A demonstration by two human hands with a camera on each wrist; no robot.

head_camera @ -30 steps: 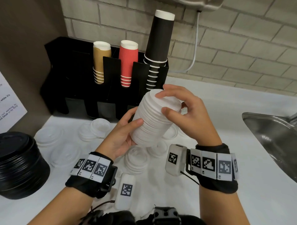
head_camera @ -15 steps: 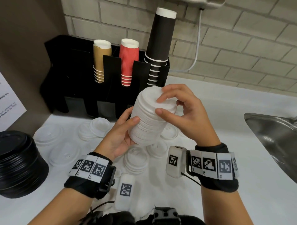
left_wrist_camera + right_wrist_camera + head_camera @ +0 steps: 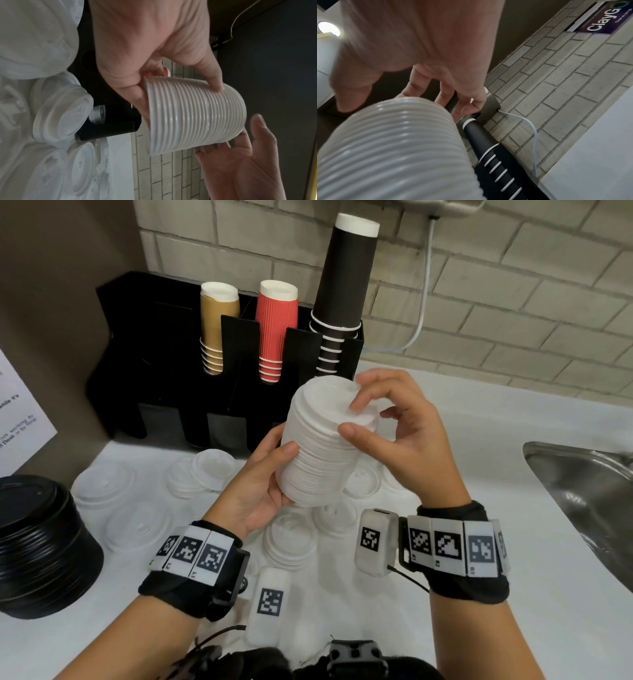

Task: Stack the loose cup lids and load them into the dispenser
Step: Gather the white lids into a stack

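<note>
The black dispenser (image 3: 171,354) stands at the back of the tabletop (image 3: 479,542) against the brick wall, its upper slots filled with tan, red and black cup stacks; everything below is placed relative to it. Just in front of it and above the tabletop, the stack of white lids (image 3: 322,450) is held tilted, its top leaning toward the dispenser. The left hand (image 3: 260,487) grips the lower part of the stack, thumb on the near side and fingers curled round the far side. The right hand (image 3: 394,440) sits at the top with thumb and fingertips touching the uppermost lid's rim; the left wrist view shows its palm spread and loose, so it steadies more than clamps. More loose lids (image 3: 212,467) lie scattered on the tabletop in front of the dispenser, and a pile of black lids (image 3: 37,546) sits well to its left. The likely risk is that the tilted column shears: with only the bottom firmly held, the upper lids could slide off onto the tabletop. A lid seated crooked at the top could also jam the stack when it enters a slot.
</note>
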